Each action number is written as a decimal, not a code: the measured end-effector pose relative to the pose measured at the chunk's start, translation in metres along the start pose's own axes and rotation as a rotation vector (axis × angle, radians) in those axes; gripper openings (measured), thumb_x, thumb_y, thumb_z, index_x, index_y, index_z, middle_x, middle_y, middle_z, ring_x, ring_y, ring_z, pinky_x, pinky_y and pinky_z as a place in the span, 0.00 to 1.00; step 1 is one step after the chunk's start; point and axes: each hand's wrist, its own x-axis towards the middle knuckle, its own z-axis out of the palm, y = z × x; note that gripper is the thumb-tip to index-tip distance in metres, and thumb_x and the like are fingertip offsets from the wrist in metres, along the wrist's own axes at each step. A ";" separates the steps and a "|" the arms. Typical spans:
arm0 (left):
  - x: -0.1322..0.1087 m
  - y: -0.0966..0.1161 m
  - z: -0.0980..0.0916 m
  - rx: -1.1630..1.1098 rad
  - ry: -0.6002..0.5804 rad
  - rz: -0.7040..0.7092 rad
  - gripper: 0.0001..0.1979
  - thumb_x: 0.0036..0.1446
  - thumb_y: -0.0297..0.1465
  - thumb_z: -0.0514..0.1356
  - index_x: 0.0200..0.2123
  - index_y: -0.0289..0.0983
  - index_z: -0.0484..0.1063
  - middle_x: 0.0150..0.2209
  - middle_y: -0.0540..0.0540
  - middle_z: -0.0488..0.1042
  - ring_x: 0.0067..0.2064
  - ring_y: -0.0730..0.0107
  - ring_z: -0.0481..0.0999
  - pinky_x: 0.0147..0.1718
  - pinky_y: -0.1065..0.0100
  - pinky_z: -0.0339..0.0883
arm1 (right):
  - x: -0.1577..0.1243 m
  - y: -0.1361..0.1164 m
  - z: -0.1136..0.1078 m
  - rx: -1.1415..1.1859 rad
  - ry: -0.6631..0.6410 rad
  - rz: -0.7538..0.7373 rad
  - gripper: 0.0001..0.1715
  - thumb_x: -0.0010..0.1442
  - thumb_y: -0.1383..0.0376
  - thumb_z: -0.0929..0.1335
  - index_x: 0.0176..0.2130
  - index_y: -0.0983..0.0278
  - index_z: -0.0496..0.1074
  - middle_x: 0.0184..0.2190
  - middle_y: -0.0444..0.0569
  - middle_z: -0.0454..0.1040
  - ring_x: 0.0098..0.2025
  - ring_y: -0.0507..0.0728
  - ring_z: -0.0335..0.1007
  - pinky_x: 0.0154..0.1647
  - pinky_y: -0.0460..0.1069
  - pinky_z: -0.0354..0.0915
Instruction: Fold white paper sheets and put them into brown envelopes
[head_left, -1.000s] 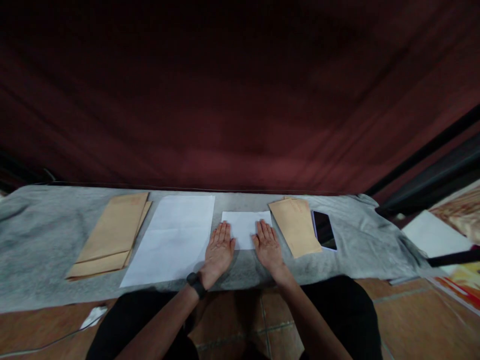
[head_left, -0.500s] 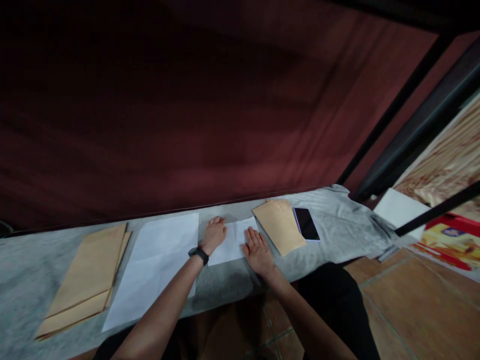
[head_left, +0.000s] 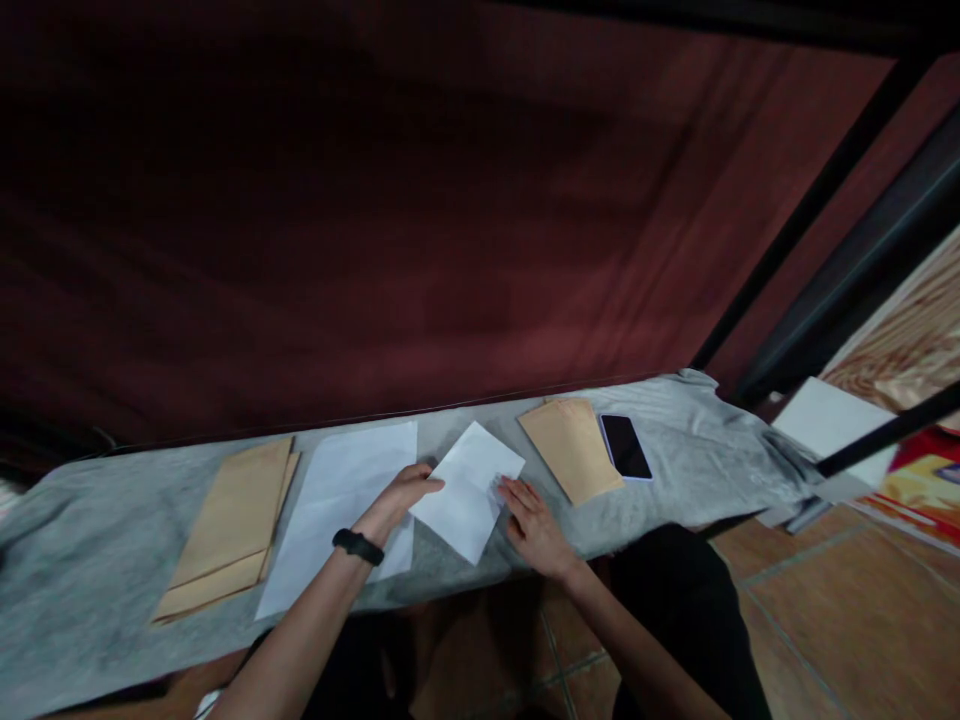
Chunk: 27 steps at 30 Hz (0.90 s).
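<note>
A small folded white sheet of paper (head_left: 469, 490) sits at a slant above the grey cloth in front of me. My left hand (head_left: 405, 492), with a dark band on its wrist, pinches the left corner between thumb and fingers. At the right edge is my right hand (head_left: 534, 525), its fingers stretched out and their tips at the paper. Larger white sheets (head_left: 349, 480) lie to the left, partly beneath my left hand and forearm. Small brown envelopes (head_left: 574, 450) lie overlapped to the right.
Large brown envelopes (head_left: 232, 510) are stacked at the far left. A phone (head_left: 626, 447) lies right of the small envelopes. The grey cloth (head_left: 705, 450) covers a narrow bench against a dark red panel (head_left: 480, 250). Black bars (head_left: 810, 220) stand at the right, above a tiled floor (head_left: 862, 610).
The small paper has gone from lying flat and square to a turned, slanted position. My left hand now pinches its corner; my right hand has shifted from on top to its right edge.
</note>
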 end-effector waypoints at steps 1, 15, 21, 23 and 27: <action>-0.013 -0.004 0.002 -0.197 0.012 -0.060 0.16 0.44 0.39 0.66 0.34 0.35 0.73 0.29 0.47 0.77 0.33 0.61 0.78 0.31 0.67 0.67 | -0.006 -0.003 -0.002 0.034 -0.028 -0.034 0.45 0.55 0.76 0.63 0.69 0.63 0.55 0.70 0.51 0.57 0.71 0.57 0.51 0.72 0.61 0.50; -0.093 -0.043 0.057 -0.256 0.334 0.165 0.09 0.58 0.30 0.54 0.40 0.40 0.73 0.43 0.45 0.76 0.49 0.62 0.77 0.52 0.58 0.71 | -0.018 -0.002 -0.018 0.206 -0.093 0.153 0.31 0.55 0.78 0.63 0.53 0.57 0.76 0.52 0.47 0.78 0.57 0.59 0.71 0.62 0.57 0.63; -0.076 -0.040 0.061 -0.099 0.168 0.207 0.22 0.56 0.29 0.58 0.55 0.37 0.67 0.46 0.44 0.78 0.45 0.63 0.79 0.46 0.62 0.73 | 0.004 0.004 -0.008 0.096 -0.006 0.271 0.17 0.67 0.63 0.63 0.52 0.61 0.74 0.42 0.50 0.81 0.44 0.60 0.78 0.46 0.51 0.70; -0.068 -0.034 0.062 -0.055 0.202 0.171 0.25 0.59 0.30 0.56 0.60 0.36 0.63 0.42 0.45 0.79 0.43 0.62 0.80 0.45 0.62 0.73 | 0.010 0.005 -0.004 0.086 -0.003 0.314 0.20 0.68 0.61 0.62 0.56 0.62 0.70 0.39 0.50 0.81 0.41 0.60 0.79 0.42 0.50 0.70; -0.056 -0.025 0.063 0.056 0.288 0.127 0.32 0.59 0.25 0.54 0.67 0.33 0.53 0.41 0.44 0.78 0.43 0.61 0.80 0.45 0.62 0.72 | 0.015 0.005 0.004 0.059 0.028 0.335 0.32 0.68 0.62 0.61 0.67 0.67 0.55 0.46 0.54 0.79 0.42 0.61 0.78 0.43 0.51 0.70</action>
